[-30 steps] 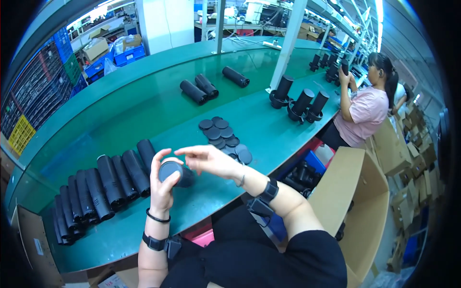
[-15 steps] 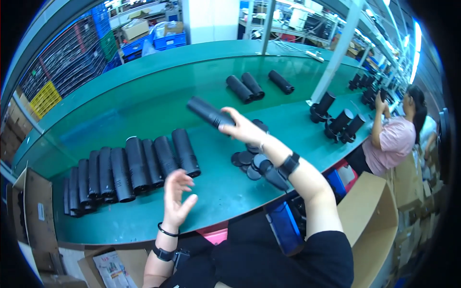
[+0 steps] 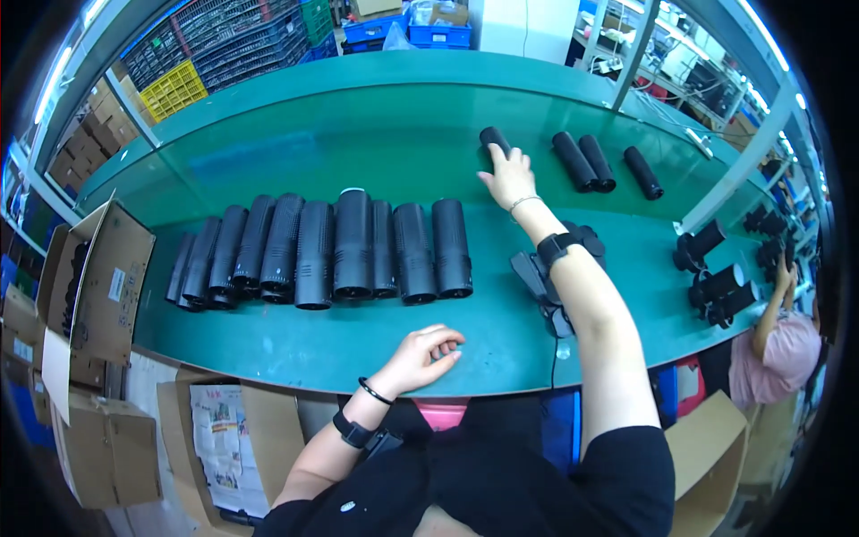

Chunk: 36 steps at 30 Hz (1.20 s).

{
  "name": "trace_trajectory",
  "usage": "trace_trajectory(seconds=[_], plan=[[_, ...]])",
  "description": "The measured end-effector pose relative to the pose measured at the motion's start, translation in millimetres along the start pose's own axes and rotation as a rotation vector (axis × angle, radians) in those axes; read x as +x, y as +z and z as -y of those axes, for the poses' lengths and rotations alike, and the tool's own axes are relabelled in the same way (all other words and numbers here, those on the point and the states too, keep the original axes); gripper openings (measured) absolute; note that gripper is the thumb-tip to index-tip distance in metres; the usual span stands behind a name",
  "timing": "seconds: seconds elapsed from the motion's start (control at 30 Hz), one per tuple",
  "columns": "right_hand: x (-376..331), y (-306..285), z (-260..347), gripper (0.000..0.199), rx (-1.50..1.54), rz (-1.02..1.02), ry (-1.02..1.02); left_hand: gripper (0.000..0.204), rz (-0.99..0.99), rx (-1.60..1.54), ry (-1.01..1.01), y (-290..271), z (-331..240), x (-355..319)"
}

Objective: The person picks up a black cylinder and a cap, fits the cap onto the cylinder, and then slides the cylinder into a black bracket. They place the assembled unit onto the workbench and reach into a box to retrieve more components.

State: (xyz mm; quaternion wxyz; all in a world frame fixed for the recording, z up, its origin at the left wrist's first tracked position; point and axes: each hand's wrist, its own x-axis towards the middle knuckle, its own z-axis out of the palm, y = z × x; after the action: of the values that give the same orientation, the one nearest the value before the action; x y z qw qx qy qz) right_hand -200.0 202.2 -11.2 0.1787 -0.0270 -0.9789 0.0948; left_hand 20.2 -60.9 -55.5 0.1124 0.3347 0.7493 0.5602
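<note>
Far left: row of dark tubes on the green table. The person's left hand empty, loosely curled. Next, a single black tube, smooth, round-ended, toward the table's back, just beyond the right hand; fingers overlap its near end, grasped or released, cannot tell. Rightward, three similar tubes.
</note>
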Motion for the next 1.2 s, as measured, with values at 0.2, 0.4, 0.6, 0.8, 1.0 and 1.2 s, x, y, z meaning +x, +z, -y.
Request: trace_trajectory(seconds=[0.2, 0.4, 0.6, 0.8, 1.0, 1.2], plan=[[-62.1, 18.1, 39.1, 0.113, 0.742, 0.502, 0.026, 0.017, 0.011, -0.02, 0.0, 0.2, 1.3, 2.4], [-119.9, -71.5, 54.1, 0.122, 1.18, 0.395, -0.075, 0.046, -0.25, -0.225, 0.076, -12.0, -24.7, 2.0], [-185.1, -104.0, 57.2, 0.117, 1.077, 0.284, -0.273, 0.069, -0.462, 0.07, 0.343, -20.8, -61.5, 45.7], [-194.2, -128.2, 37.4, 0.078, 0.86, 0.126, -0.458, 0.034, -0.408, 0.301, 0.441, -18.6, -71.5, 62.2], [-192.3, -143.4, 37.8, 0.048, 0.72, 0.239, -0.533, 0.027, -0.263, 0.377, 0.34, -31.7, -75.9, 52.2], [-190.4, -141.5, 19.3, 0.034, 0.707, 0.168, -0.576, 0.027, -0.243, 0.51, 0.524, -22.3, -81.4, 71.9]])
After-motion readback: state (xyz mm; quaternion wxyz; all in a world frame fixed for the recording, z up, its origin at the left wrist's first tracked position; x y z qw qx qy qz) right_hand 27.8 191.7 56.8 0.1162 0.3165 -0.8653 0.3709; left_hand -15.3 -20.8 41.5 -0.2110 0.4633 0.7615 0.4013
